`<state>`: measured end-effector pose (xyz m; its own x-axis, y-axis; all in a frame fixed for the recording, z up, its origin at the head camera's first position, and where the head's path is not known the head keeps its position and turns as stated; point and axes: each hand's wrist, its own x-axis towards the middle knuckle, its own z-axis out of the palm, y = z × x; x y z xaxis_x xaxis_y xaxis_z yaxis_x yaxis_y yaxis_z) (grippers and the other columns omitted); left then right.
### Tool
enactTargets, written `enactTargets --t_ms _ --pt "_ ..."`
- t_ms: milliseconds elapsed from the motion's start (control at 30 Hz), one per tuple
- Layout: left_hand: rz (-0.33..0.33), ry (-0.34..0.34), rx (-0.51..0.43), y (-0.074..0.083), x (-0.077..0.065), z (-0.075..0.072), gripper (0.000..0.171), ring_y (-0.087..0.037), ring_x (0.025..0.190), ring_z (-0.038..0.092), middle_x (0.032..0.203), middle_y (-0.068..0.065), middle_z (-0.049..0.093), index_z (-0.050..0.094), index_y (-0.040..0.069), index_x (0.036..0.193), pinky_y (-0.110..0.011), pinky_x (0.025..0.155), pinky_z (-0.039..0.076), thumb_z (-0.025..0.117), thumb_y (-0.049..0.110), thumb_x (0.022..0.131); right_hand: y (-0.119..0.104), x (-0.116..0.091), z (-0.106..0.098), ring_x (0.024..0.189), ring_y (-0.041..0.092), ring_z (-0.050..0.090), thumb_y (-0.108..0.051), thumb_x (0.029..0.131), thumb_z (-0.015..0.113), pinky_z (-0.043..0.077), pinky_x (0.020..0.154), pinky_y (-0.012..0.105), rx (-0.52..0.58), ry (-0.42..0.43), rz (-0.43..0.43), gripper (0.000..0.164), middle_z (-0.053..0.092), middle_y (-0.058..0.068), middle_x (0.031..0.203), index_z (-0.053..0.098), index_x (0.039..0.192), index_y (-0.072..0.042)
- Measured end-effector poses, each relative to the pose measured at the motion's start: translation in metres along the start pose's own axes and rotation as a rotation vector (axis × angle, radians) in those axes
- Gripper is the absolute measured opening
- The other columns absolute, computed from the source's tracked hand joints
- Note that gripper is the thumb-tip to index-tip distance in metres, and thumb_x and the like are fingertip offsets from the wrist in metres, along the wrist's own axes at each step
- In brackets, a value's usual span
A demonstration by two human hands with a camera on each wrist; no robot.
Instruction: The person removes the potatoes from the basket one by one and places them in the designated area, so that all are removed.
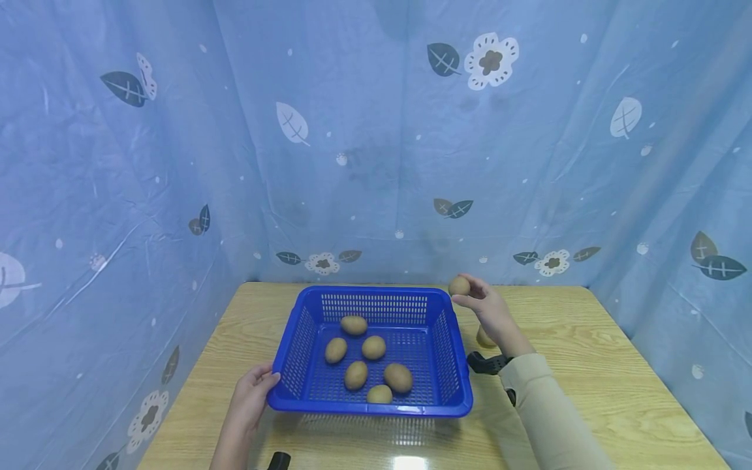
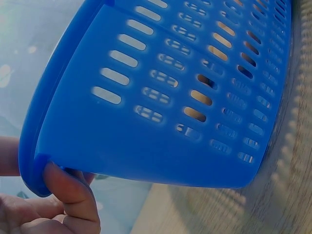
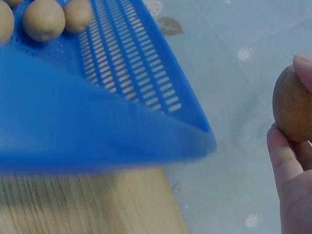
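Note:
A blue plastic basket with slotted walls stands on the table, several potatoes lying on its bottom, among them a larger brown potato. My left hand grips the basket's left rim; the left wrist view has the thumb against the rim from outside. Above the far right corner of the basket, my right hand pinches a potato between thumb and fingers. In the right wrist view that potato is clear of the basket wall. Another potato lies on the table, partly hidden behind the right wrist.
The wooden table reaches to a blue curtain with leaf and flower prints, which hangs behind and on both sides. A black strap device sits at the right wrist. Another black piece shows at the bottom edge near the left forearm.

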<state>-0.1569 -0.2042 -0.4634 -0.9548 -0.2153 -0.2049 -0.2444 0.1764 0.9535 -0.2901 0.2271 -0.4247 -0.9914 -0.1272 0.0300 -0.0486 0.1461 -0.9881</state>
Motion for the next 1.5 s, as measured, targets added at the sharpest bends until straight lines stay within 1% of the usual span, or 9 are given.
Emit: enactTargets --t_ms 267,533,667,767,867,967,1200,1367,1500 --pt "-0.003 -0.007 -0.008 0.000 0.000 0.000 0.039 -0.016 0.098 0.064 0.117 -0.024 0.059 0.041 -0.012 0.130 -0.020 0.080 0.055 0.044 0.011 0.099 0.009 -0.005 -0.017 0.123 0.017 0.043 -0.026 0.090 0.065 0.044 0.091 0.013 -0.016 0.028 0.005 0.072 0.038 0.017 0.143 0.028 0.148 -0.007" --pt "-0.018 -0.005 -0.012 0.000 0.000 0.000 0.039 -0.014 0.096 0.063 0.117 -0.023 0.059 0.042 -0.011 0.130 -0.021 0.079 0.055 0.044 0.012 0.099 0.022 -0.012 -0.031 0.108 -0.001 0.047 -0.027 0.091 0.064 0.043 0.089 0.010 -0.042 0.081 0.029 0.072 0.038 0.018 0.142 0.026 0.148 -0.004" --pt "-0.021 -0.005 -0.015 0.000 -0.001 0.000 0.040 -0.014 0.097 0.063 0.118 -0.024 0.058 0.041 -0.012 0.130 -0.021 0.080 0.055 0.044 0.012 0.099 0.028 -0.016 -0.038 0.118 0.009 0.045 -0.029 0.092 0.063 0.041 0.095 0.016 -0.059 0.099 0.054 0.073 0.036 0.018 0.145 0.024 0.149 -0.005" --pt "-0.020 -0.001 -0.011 0.000 -0.001 0.000 0.040 -0.016 0.099 0.063 0.120 -0.025 0.057 0.041 -0.011 0.131 -0.021 0.081 0.055 0.044 0.013 0.099 0.032 -0.020 -0.043 0.130 0.022 0.038 -0.030 0.092 0.062 0.038 0.104 0.028 -0.067 0.110 0.075 0.075 0.033 0.016 0.148 0.022 0.151 -0.008" --pt "-0.018 0.003 -0.008 0.001 -0.001 0.000 0.041 -0.017 0.101 0.063 0.121 -0.025 0.057 0.041 -0.011 0.131 -0.022 0.082 0.055 0.044 0.014 0.099 0.036 -0.022 -0.048 0.136 0.028 0.032 -0.031 0.093 0.061 0.032 0.111 0.039 -0.057 0.114 0.086 0.076 0.029 0.016 0.151 0.019 0.151 -0.009" --pt "-0.019 0.004 -0.010 0.001 0.000 0.000 0.041 -0.015 0.099 0.063 0.121 -0.025 0.057 0.041 -0.011 0.131 -0.021 0.080 0.055 0.044 0.014 0.099 0.040 -0.025 -0.053 0.137 0.030 0.030 -0.031 0.093 0.060 0.030 0.112 0.042 -0.048 0.115 0.095 0.077 0.027 0.018 0.152 0.016 0.151 -0.007" --pt "-0.024 0.000 -0.017 0.001 0.000 -0.001 0.040 -0.013 0.095 0.063 0.118 -0.023 0.059 0.041 -0.011 0.130 -0.020 0.078 0.055 0.044 0.012 0.099 0.054 -0.032 -0.064 0.138 0.030 0.027 -0.033 0.093 0.059 0.034 0.110 0.035 -0.055 0.119 0.123 0.079 0.022 0.017 0.154 0.013 0.152 -0.007" --pt "-0.020 -0.005 -0.017 0.000 0.000 0.000 0.040 -0.013 0.097 0.063 0.120 -0.023 0.058 0.040 -0.011 0.131 -0.020 0.079 0.055 0.044 0.013 0.099 0.063 -0.038 -0.073 0.137 0.031 0.028 -0.037 0.093 0.059 0.028 0.114 0.045 -0.063 0.134 0.146 0.080 0.023 0.017 0.153 0.012 0.152 -0.011" --pt "-0.020 -0.004 -0.017 0.000 0.001 0.000 0.040 -0.013 0.097 0.062 0.119 -0.023 0.058 0.040 -0.011 0.131 -0.019 0.079 0.054 0.044 0.013 0.099 0.069 -0.041 -0.081 0.136 0.033 0.027 -0.039 0.093 0.057 0.026 0.113 0.051 -0.073 0.141 0.166 0.082 0.023 0.020 0.152 0.009 0.152 -0.009"
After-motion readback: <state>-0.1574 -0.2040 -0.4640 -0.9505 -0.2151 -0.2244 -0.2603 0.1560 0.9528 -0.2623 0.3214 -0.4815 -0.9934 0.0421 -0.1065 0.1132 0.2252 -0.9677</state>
